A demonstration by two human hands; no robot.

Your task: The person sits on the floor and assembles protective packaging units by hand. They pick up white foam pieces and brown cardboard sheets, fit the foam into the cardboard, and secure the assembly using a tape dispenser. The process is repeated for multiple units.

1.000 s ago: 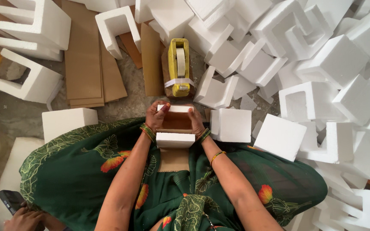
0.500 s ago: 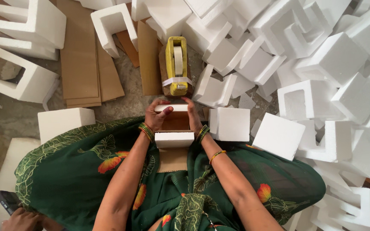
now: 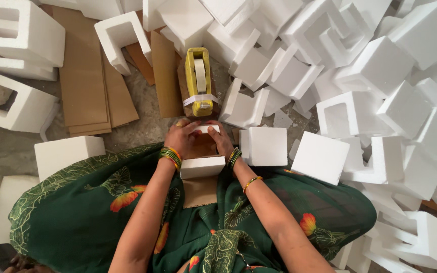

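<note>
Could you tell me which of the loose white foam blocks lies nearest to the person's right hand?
The squarish solid foam block just beside the right hand, almost touching its wrist. The other solid block lies farther out, and the remaining pieces are piled beyond.

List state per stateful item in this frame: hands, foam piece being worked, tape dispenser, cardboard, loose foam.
left hand: closed on the foam-and-cardboard piece's far end.
right hand: gripping the same end.
foam-and-cardboard piece: on the lap, white blocks at both ends, brown card between.
tape dispenser: yellow, lying on the floor, tape loaded, untouched.
cardboard sheets: flat, stacked.
foam pieces: loose, heaped on the right.
</note>
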